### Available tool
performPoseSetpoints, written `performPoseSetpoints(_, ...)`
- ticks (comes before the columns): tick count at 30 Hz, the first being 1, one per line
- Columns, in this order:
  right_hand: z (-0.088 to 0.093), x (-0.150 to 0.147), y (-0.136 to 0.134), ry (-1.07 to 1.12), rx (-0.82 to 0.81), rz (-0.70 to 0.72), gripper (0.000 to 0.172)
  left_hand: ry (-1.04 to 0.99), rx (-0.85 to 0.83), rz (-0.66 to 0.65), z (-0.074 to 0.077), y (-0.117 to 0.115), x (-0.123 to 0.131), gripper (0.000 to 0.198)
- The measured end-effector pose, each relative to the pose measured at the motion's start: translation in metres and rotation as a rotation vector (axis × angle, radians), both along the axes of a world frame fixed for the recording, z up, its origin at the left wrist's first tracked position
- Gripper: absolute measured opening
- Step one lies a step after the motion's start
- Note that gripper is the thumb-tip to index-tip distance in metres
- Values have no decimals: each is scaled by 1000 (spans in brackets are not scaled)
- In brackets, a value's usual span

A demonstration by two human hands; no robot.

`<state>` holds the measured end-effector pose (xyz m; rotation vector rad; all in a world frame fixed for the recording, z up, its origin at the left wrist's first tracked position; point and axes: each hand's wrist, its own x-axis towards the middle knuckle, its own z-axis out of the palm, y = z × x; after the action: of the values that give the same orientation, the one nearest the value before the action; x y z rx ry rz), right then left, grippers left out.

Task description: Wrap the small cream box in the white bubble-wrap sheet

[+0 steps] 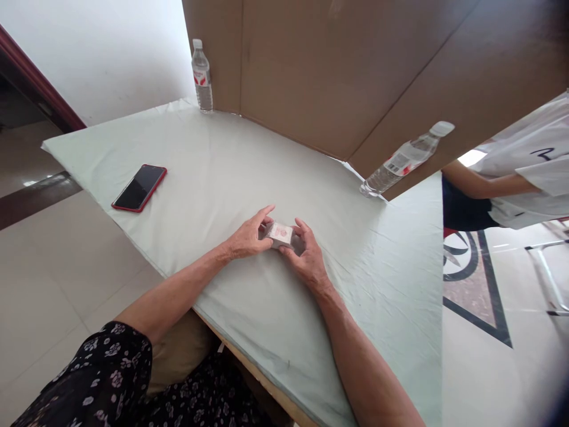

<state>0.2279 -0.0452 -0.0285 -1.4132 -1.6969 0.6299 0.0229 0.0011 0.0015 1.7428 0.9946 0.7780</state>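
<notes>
A small pale box (281, 233) with a reddish print on its top and greyish sides is at the middle of the table, between my two hands. My left hand (249, 236) holds it from the left, with the thumb at the near left corner and the fingers behind. From the right, my right hand (306, 252) grips it, thumb along the near edge and fingers curled round the far side. The box's far side and underside are hidden, so I cannot tell whether it touches the cloth.
A pale green cloth (222, 160) covers the table. A phone in a red case (140, 188) lies at the left. One water bottle (203, 77) stands at the back, another bottle (404, 159) at the right, both against a brown cardboard screen (302, 77). A person's arm (489, 182) shows beyond.
</notes>
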Motion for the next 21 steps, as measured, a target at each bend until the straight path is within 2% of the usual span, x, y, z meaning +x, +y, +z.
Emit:
performPoseSetpoints(4, 3, -4, -5, -80, 67, 1, 69, 95, 102, 10, -1, -1, -1, 88)
performPoseSetpoints(7, 2, -2, -4, -138, 45, 33, 69, 156, 102, -5, -2, 0, -2, 85)
performPoseSetpoints(16, 0, 4, -3, -125, 73, 71, 77, 49, -79, -18, 8, -1, -8, 89)
performPoseSetpoints(18, 0, 4, -3, -123, 65, 74, 76, 11, -63, 5, 9, 0, -10, 85)
performPoseSetpoints(21, 0, 4, -3, -118, 59, 86, 76, -52, 75, 17, 7, 2, -9, 74)
